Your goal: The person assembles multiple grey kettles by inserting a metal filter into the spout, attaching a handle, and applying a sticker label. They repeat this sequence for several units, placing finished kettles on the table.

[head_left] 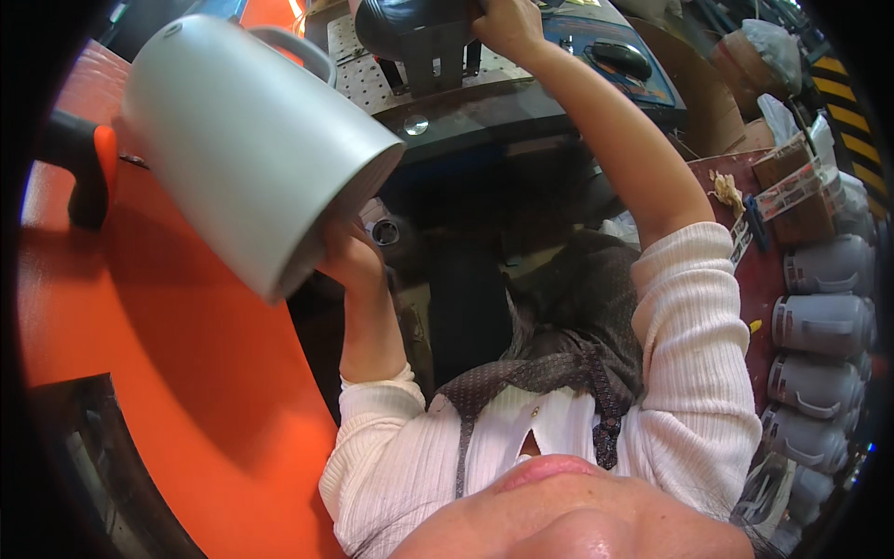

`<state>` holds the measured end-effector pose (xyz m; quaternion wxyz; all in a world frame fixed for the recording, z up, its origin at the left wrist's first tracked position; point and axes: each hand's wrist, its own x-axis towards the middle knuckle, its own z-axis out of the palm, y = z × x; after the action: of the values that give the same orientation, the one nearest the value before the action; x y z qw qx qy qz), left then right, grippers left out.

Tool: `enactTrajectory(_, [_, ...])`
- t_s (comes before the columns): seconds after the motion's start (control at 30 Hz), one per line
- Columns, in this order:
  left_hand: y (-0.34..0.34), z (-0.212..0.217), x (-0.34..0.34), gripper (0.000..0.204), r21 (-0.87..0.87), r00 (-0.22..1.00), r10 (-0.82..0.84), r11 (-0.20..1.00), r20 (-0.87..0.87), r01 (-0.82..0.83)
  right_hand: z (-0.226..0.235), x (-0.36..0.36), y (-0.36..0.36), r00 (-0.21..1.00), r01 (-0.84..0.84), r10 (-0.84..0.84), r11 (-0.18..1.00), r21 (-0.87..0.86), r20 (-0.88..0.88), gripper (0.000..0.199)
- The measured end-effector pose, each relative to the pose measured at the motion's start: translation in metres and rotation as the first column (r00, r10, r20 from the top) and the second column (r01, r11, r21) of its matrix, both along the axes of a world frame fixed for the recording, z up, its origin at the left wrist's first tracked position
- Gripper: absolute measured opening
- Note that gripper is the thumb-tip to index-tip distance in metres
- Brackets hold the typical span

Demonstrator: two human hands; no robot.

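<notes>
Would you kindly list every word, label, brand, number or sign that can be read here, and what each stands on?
No text can be read.
Cardboard box at right: its label is too small and blurred.
Row of grey jugs: dark marks, too small to read.
Large grey jug: no lettering shows.
Yellow-and-black stripes: no words visible.

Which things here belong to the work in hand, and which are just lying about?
In use:
Large grey vessel, left hand reaching inside its open end
Dark rounded object, right hand at it

Apparently just nearby:
Black mouse on the blue mat
Row of grey handled vessels, though possibly related
</notes>
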<state>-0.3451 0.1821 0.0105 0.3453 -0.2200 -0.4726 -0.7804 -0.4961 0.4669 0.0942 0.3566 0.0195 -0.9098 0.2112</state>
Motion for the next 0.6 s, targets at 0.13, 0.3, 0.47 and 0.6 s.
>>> enactTrajectory(0.13, [0.011,0.008,0.039,0.049,-0.03,0.988,0.047,0.999,0.15,-0.043,0.041,0.013,0.004,0.988,0.006,-0.049,0.961,0.275,0.15,0.063])
enactTrajectory(0.3, [0.001,-0.034,0.052,0.053,0.07,0.968,-0.15,0.988,0.202,0.138,0.07,0.13,-0.012,0.862,-0.473,0.495,0.863,0.177,-0.114,0.066])
enactTrajectory(0.47, [-0.01,-0.063,0.05,0.047,-0.4,0.958,-0.101,0.893,0.268,0.206,0.017,0.287,-0.01,0.746,-0.653,0.591,0.739,-0.166,-0.307,0.069])
enactTrajectory(0.6, [0.022,-0.033,0.048,0.045,-0.319,0.831,-0.259,0.835,0.492,0.449,-0.077,0.386,0.034,0.87,-0.356,0.305,0.932,-0.067,-0.386,0.049])
